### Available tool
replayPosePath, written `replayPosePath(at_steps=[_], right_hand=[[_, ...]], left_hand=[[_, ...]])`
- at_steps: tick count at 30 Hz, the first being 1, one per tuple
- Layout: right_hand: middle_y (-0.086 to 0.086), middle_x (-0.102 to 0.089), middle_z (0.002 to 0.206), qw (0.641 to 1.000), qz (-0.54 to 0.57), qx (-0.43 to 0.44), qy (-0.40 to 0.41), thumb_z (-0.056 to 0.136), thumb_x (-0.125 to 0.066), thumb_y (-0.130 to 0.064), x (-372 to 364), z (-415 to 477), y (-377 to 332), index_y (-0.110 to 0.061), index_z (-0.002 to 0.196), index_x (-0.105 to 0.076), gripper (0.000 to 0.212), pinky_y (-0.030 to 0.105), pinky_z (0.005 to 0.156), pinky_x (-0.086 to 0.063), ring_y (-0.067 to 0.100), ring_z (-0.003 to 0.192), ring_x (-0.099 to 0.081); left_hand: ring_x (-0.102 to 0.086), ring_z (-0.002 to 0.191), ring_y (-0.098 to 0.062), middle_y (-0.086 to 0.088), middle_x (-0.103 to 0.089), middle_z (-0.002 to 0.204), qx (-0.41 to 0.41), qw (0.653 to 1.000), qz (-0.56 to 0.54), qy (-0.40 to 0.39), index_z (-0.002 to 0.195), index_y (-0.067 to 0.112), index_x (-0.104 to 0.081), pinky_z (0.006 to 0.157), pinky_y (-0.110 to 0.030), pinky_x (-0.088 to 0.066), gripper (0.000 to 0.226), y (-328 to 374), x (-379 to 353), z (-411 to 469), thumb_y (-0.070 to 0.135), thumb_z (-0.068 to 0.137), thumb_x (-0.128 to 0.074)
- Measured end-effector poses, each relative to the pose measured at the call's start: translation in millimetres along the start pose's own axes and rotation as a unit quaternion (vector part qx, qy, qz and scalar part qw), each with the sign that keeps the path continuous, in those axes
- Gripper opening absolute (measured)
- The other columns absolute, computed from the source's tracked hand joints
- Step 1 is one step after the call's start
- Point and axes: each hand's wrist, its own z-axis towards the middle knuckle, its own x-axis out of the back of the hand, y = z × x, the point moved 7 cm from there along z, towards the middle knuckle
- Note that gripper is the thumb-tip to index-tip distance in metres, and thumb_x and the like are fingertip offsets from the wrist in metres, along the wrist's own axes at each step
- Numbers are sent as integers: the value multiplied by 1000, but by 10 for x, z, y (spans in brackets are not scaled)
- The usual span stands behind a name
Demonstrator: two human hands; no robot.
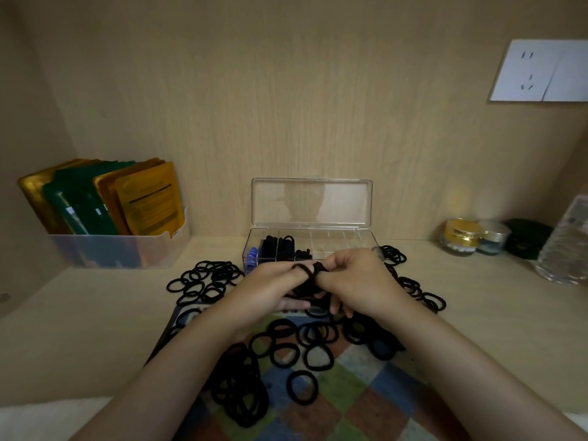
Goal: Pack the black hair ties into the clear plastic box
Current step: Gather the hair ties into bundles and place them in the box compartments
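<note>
A bundle of black hair ties is gripped between the left hand and the right hand, fingers of both curled round it, just in front of the clear plastic box. The box is stood open, lid upright, with its left compartments filled with black ties. Loose hair ties are scattered over the desk and the checkered mat.

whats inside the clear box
Black hair ties sit in left compartments of the box, something blue at its left end. Right ones look empty; the left hand and right hand cover its front.
</note>
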Motion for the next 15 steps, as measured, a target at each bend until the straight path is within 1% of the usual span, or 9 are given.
replayPosePath(at_steps=[2, 5, 6, 8, 11, 12, 13, 15], right_hand=[[6, -74, 66, 999, -29, 15, 13, 82, -74, -25, 7, 2, -16, -14, 85, -67, 13, 23, 36, -40, 18, 44, -62], [3, -73, 67, 999, -40, 21, 19, 79, -78, -29, 35, 2, -19, -17, 87, -64, 20, 20, 34, -37, 15, 42, -59], [3, -73, 68, 999, -28, 17, 11, 80, -79, -30, 41, 4, -15, -17, 89, -64, 22, 21, 35, -37, 15, 42, -58], [5, -71, 73, 999, 30, 6, -29, 85, -77, -25, 36, -1, -9, -14, 100, -64, 22, 23, 36, -37, 15, 44, -56], [13, -68, 97, 988, 124, -9, -93, 95, -64, -14, 31, -42, -25, -10, 114, -64, 20, 25, 37, -38, 18, 54, -58], [14, -68, 105, 985, 142, -10, -101, 96, -60, -15, 34, -64, -37, -11, 115, -65, 20, 25, 38, -38, 21, 59, -60], [13, -68, 110, 982, 154, -8, -108, 96, -60, -21, 29, -84, -51, -12, 115, -67, 22, 26, 39, -39, 24, 64, -61], [8, -71, 110, 983, 135, 0, -128, 92, -65, -39, -19, -116, -80, -15, 113, -70, 32, 27, 42, -44, 25, 71, -66]], left_hand=[[-71, 107, -15, 0, -74, 116, -14, 999, 38, 6, 122, 20, -70, 91, -33, -58, 26, 4, 17, -12, 19, 99, -59], [-72, 105, -21, -5, -76, 113, 1, 999, 32, 14, 120, 15, -71, 90, -31, -59, 26, -18, 74, -2, 15, 95, -64], [-72, 105, -23, -6, -76, 113, 9, 1000, 22, 12, 119, 13, -72, 90, -31, -59, 26, -28, 95, -2, 14, 94, -65], [-72, 105, -27, -9, -75, 113, 20, 1000, 1, 10, 117, 12, -73, 89, -30, -59, 25, -44, 129, 1, 13, 94, -64], [-74, 100, -26, -9, -77, 108, 10, 999, 16, 31, 115, 14, -73, 83, -27, -60, 22, -16, 170, -3, 12, 95, -64], [-75, 96, -23, -6, -78, 105, -2, 998, 36, 45, 114, 16, -74, 81, -27, -60, 22, 11, 178, -8, 12, 94, -66], [-75, 94, -20, -3, -78, 103, -16, 996, 60, 58, 113, 17, -75, 79, -27, -60, 22, 45, 183, -17, 13, 92, -68], [-75, 91, -14, 2, -78, 101, -43, 991, 104, 77, 112, 21, -74, 77, -25, -60, 23, 110, 171, -46, 16, 89, -72]])
